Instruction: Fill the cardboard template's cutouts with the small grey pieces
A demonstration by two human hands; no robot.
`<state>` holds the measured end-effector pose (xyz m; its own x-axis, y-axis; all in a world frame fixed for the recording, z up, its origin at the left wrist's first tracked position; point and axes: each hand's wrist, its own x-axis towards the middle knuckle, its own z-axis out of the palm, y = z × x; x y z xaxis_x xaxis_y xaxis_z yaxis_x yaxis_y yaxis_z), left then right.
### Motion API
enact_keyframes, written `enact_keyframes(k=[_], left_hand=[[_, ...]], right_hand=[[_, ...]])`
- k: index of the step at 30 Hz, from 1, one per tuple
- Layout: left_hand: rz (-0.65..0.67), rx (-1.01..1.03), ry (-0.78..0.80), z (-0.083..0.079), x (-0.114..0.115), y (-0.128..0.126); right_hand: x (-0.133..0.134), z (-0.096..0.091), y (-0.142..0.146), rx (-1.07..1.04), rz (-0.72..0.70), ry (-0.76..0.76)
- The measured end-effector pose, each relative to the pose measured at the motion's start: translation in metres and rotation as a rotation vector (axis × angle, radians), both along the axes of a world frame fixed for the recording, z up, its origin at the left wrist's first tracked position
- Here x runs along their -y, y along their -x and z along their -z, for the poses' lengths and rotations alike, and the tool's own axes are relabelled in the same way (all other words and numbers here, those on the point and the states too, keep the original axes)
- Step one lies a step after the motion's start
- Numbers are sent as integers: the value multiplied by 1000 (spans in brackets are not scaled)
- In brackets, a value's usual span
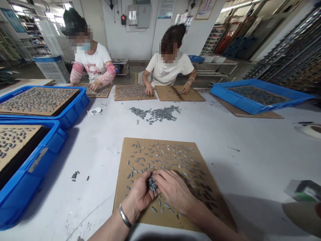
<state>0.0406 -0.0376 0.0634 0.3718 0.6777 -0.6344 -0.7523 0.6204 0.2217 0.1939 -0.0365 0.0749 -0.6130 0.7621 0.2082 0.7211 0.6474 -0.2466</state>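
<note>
My left hand (140,194) is cupped around a small heap of grey, leaf-shaped pieces (152,185), with a metal bangle on its wrist. Over that heap lies my right hand (175,190), its fingers drawn together and the tips at the pieces; what they pinch, if anything, is hidden. Both hands are above the lower middle of a brown cardboard sheet (160,221). Many similar grey pieces (150,156) are spread singly across the sheet, mostly toward its far and right parts.
A loose pile of grey pieces (164,113) lies mid-table. Blue trays (47,160) with filled sheets stand at left, and another blue tray (253,108) is at far right. Two people work across the white table, their hands at cardboard sheets (197,95). A roll of tape (313,130) lies right.
</note>
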Motion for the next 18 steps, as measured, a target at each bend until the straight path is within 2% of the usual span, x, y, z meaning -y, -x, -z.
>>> enact_keyframes(k=[7,10,14,18], left_hand=[[-8,-14,18,1,4,7],[-24,0,11,0,4,9],[-100,-23,-41,-7,2,14],[-250,-92,-36,-16,-7,23]], right_hand=[[9,13,8,-182,31,5],[6,15,6,-294,34,16],[-26,10,3,-314,147,75],[-65,6,19,-27,269,148]])
